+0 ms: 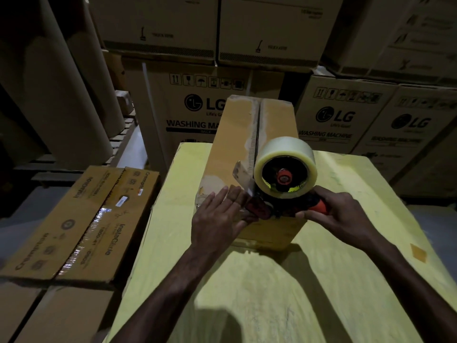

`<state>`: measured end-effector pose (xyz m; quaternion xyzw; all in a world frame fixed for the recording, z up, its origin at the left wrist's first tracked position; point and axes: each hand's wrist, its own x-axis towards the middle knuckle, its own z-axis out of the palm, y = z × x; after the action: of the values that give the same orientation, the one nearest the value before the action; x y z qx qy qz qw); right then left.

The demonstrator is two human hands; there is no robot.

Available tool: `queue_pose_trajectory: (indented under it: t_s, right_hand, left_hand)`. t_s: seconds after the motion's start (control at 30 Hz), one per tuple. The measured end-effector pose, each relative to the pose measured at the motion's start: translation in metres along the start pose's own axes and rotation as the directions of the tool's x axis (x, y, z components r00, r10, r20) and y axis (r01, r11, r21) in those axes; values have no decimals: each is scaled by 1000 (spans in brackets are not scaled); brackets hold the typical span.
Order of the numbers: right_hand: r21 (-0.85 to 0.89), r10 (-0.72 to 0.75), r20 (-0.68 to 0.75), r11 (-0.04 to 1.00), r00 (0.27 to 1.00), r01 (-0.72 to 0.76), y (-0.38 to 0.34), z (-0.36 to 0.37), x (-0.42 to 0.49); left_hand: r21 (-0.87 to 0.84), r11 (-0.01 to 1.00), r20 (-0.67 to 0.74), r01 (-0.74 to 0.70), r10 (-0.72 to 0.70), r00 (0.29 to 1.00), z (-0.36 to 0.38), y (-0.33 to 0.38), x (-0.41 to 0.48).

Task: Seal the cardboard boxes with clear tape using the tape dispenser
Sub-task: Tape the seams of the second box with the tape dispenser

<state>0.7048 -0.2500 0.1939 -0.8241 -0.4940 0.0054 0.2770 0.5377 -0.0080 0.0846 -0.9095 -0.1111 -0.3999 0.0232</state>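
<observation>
Head view, dim light; the frame edges are blurred. A long cardboard box (237, 134) lies on the yellow-covered desk (296, 293), its length running away from the viewer. Its centre seam (257, 125) stands open between the two top flaps, with pale residue along both sides.

The tape dispenser (272, 206) sits at the near end of the box top, its roll of clear tape (294, 149) uppermost. The right hand (341, 214) is curled round the orange-and-black handle (319, 207) and covers most of it. The left hand (217, 219) lies with straight fingers pressed on the near end of the box top, touching the dispenser's front. Those fingers and the dark dispenser body hide the free end of the tape, so whether tape is stuck to the box cannot be told. A metal plate (241, 173) rises beside the roll. The hands hide part of the near face of the box, and the desk's near edge is cut off at the bottom of the frame.

To the left of the desk, a printed box (81, 224) rests on other boxes, with a shiny tape strip (86, 233) along its seam. Behind the desk stand stacked washing-machine cartons (338, 115); the box on the desk cuts off the print on the middle one. Large brown cardboard rolls (61, 95) lean at far left. A small brown patch (418, 252) lies on the desk at right.
</observation>
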Motion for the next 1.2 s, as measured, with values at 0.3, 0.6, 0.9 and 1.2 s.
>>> queue_pose_trajectory:
  t_s: [0.3,0.6,0.9,1.2]
  right_hand:
    - [-275,-71,131,956,989,105,-35,-34,16]
    - [-223,-36,-21,974,999,31,0,-58,-20]
    - [-216,-32,-87,976,996,13,17,-47,-32]
    - [-211,-79,-117,976,990,53,32,-56,-37]
  left_hand:
    - [-20,999,-40,46,-46,998,-7,4,1]
    - [-7,997,10,70,-70,997,-1,-3,3]
    - [6,1000,-14,20,-20,1000,-1,-1,10]
    - [1,999,3,46,-46,999,-1,-3,2]
